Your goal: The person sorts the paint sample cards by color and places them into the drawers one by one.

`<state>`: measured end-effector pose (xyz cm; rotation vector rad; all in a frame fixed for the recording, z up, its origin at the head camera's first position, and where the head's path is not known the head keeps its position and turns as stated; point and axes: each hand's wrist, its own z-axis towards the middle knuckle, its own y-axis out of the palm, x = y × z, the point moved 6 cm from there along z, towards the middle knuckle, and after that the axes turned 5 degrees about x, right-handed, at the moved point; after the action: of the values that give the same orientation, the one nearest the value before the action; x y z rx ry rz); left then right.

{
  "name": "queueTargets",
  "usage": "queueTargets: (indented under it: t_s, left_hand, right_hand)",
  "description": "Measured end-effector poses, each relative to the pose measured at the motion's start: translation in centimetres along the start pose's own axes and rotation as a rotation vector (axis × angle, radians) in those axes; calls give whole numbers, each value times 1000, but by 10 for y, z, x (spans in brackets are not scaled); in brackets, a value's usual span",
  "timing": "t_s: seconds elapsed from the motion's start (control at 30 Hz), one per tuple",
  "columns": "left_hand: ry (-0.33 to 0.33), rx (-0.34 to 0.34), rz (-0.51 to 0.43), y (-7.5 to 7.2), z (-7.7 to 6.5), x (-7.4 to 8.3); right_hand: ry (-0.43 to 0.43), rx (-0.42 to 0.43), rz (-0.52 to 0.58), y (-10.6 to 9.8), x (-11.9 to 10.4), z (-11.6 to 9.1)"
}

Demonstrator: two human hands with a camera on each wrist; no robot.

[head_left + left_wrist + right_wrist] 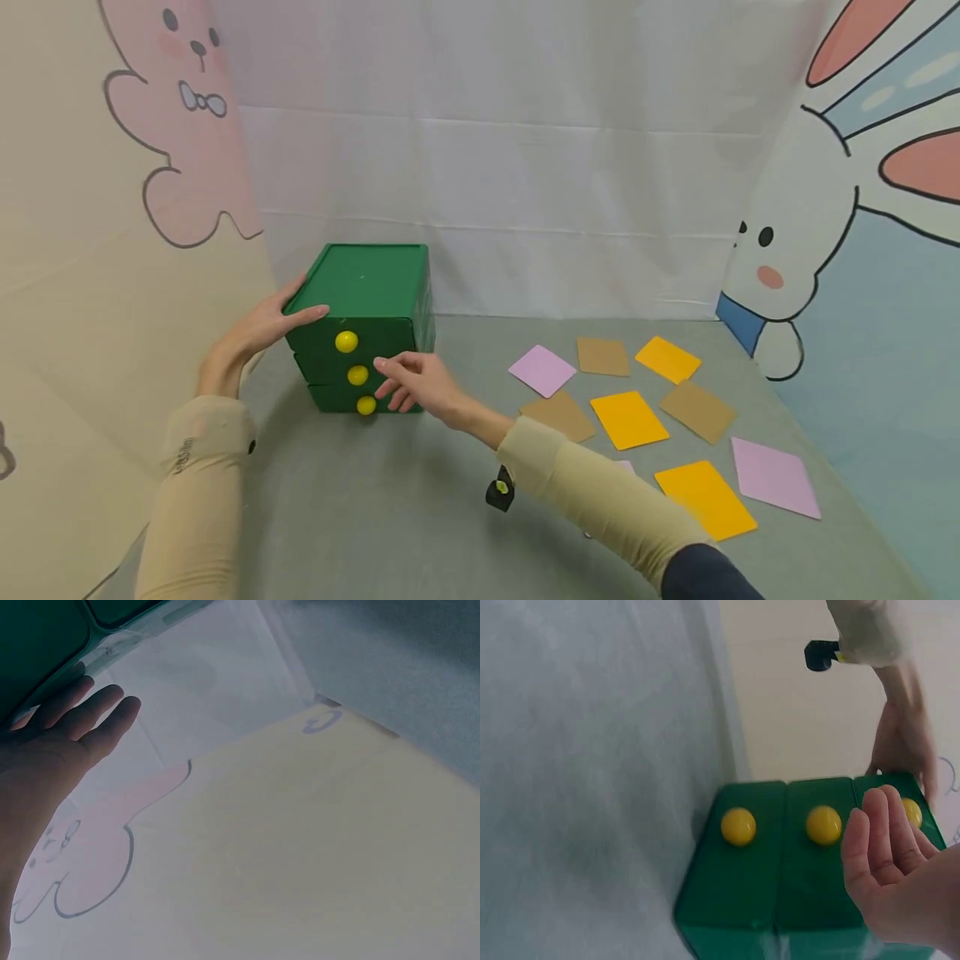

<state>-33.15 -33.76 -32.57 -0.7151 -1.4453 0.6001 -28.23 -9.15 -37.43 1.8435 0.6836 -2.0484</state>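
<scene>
Grey tabletop [360,517] spreads across lower centre; lettering [183,454] on the lower-left sleeve [198,517] is illegible. Left of centre, the right hand [420,381], relaxed and empty, hovers before the green drawer box [367,283]; the left hand [260,329], outspread, touches its upper-left edge.

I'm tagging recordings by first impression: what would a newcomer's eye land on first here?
Probably the green drawer box, left of centre in the head view, three yellow knobs down its front. The left hand rests on its upper left edge; the right hand hovers before it. Purple, tan and orange sheets on the table at right come next.
</scene>
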Motion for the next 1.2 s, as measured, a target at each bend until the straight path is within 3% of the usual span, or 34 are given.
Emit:
queueTargets:
  t_s: [0.17, 0.43, 0.87, 1.2]
  left_hand:
    - [-1, -3, -4, -1, 0, 2]
    - [-10, 7, -16, -1, 0, -2]
    - [-31, 6, -67, 1, 0, 0]
    - [-40, 12, -105, 2, -4, 2]
  right_hand:
    - [61, 43, 83, 27, 6, 9]
    - [63, 132, 117, 50, 5, 24]
    - [171, 270, 221, 55, 1, 40]
    - [154, 350, 122, 52, -4, 47]
